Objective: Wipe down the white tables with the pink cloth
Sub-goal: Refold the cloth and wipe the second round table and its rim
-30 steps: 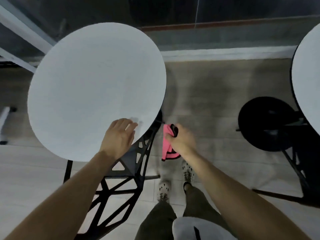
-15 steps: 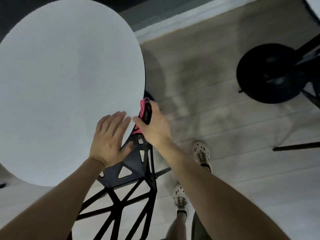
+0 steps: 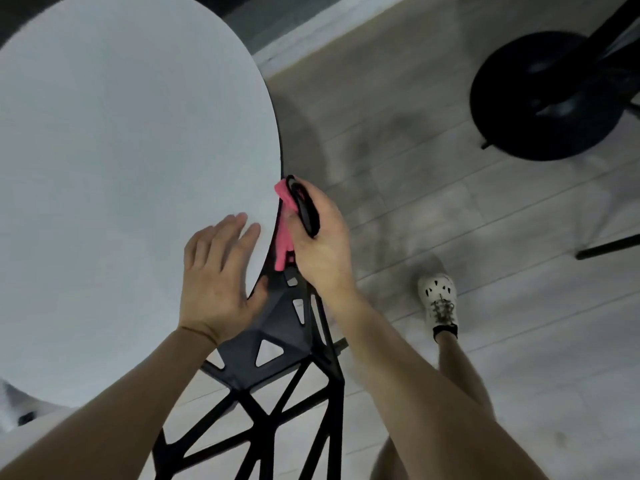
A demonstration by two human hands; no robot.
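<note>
- Right now the right hand (image 3: 322,244) is curled round the pink cloth (image 3: 284,223), bunched against the white table (image 3: 121,150) at its 4 o'clock rim, with the cloth's long axis running 12-to-6.
- The left hand (image 3: 218,271) lies flat on the top, fingers straight, at the cloth's 9 o'clock.
- The tabletop stretches toward 10 o'clock, probably the sweep's way; a black chair (image 3: 277,358) crowds 6 o'clock.

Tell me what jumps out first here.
The big white table fills the left of the view, with the left hand flat on its near edge. Beside it the right hand grips a pink cloth at the rim, above a black chair.
</note>
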